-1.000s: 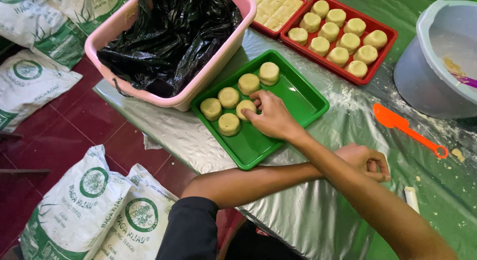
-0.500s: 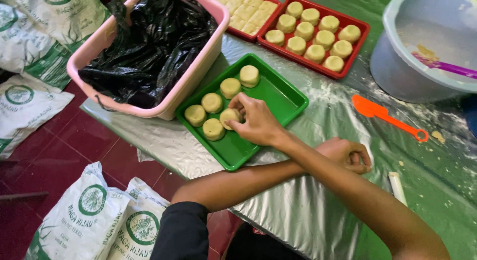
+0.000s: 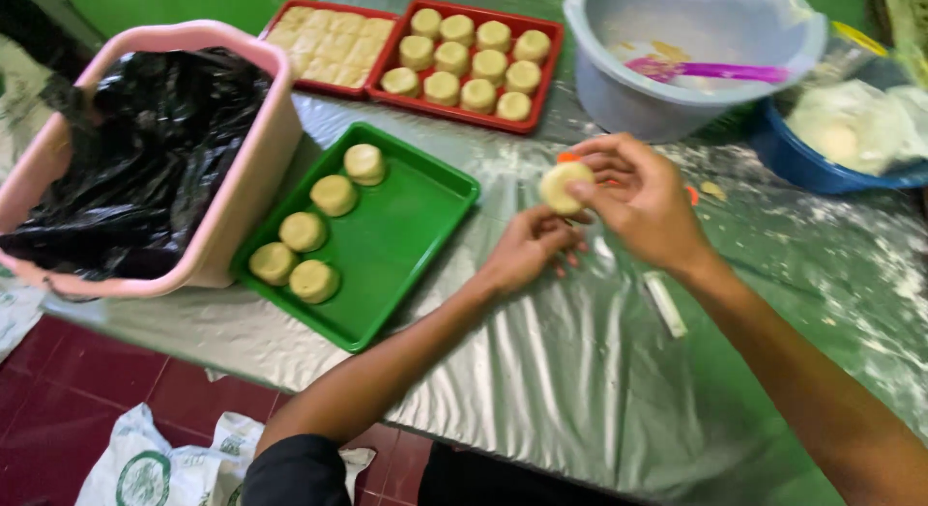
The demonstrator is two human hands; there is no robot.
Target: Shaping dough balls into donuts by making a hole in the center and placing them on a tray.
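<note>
At the far left stands a pink tub (image 3: 253, 168) lined with a black plastic bag (image 3: 135, 168), on the counter (image 3: 541, 371), which is covered with a shiny plastic sheet. Just beside the tub lies a green tray (image 3: 406, 226) with five round pale dough pieces (image 3: 304, 231) placed in a curved line along its left side; the right half of the tray is bare. Behind it, two red trays (image 3: 541, 71) carry more pieces, flat square ones on the left and round ones on the right.

To the right of the green tray, both hands meet above the counter. The left hand (image 3: 530, 247) is lower and nearer to the tray; its fingers are half curled under the dough piece (image 3: 564, 185) and seem to touch only its lower edge. The right hand (image 3: 646, 204) comes from the right side and its grip pinches the piece between the thumb and the fingertips, so this hand carries it. The piece is round, with no long axis, and its flat face is turned toward the camera. It is in the air, apart from the counter, and the green tray lies to the left of it and a little closer to the person.

Farther right stand a grey bucket (image 3: 619, 105) with a purple tool (image 3: 715, 71) inside, and a blue bowl (image 3: 812, 168) with dough under clear plastic.
</note>
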